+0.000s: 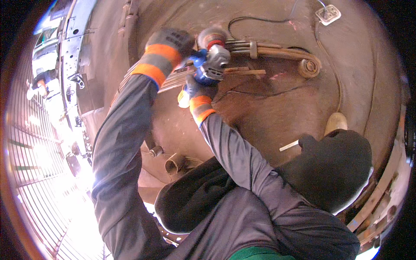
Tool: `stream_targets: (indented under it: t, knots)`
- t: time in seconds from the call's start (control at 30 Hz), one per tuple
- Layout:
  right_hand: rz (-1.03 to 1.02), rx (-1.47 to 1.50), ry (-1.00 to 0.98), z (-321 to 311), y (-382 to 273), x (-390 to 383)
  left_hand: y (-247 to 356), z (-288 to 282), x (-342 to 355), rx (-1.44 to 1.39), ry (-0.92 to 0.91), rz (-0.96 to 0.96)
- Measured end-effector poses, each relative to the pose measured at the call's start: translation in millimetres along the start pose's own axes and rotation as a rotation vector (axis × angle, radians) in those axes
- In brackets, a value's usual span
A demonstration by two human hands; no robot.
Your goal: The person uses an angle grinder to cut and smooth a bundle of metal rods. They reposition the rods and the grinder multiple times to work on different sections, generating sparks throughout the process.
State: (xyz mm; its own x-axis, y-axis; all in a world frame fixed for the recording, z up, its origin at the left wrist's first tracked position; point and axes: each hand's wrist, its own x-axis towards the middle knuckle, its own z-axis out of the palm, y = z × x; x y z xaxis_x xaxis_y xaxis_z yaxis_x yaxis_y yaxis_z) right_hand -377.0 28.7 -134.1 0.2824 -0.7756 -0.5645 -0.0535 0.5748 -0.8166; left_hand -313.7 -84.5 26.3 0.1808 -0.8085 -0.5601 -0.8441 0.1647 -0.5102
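Angle grinder (pixel 211 60) gripped two-handed above a rusty leaf spring (pixel 268 52) lying on the brown floor (pixel 277 112). Left hand (pixel 167 47), gloved grey and orange, closed over the upper body from the left; right hand (pixel 197 91) wrapped around the blue handle from below. Spring's long axis running left to right, eye end (pixel 310 67) well to the right of both hands. Black cable (pixel 260 19) leading off to a socket block (pixel 328 14).
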Motion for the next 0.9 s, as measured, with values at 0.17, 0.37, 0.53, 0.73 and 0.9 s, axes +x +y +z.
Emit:
stream_targets:
  t: [0.17, 0.37, 0.53, 0.73, 0.9]
  knots:
    - [0.254, -0.048, -0.303, 26.3, 21.1, -0.5, -16.5, 12.0, -13.7, 0.025, -0.253, -0.118]
    - [0.308, 0.236, -0.23, 47.7, 43.0, -5.3, -16.5, 11.3, -16.9, -0.001, -0.27, -0.161]
    - [0.107, -0.139, -0.198, 28.1, 26.0, 0.8, -14.3, 11.0, -9.6, 0.04, -0.199, -0.119]
    - [0.002, -0.181, -0.114, 23.0, 19.6, 2.4, -16.3, 7.0, -9.4, 0.017, -0.243, -0.14]
    - [0.153, 0.004, -0.225, 11.5, 5.4, -2.5, -20.8, 18.5, -8.0, -0.003, -0.187, -0.17]
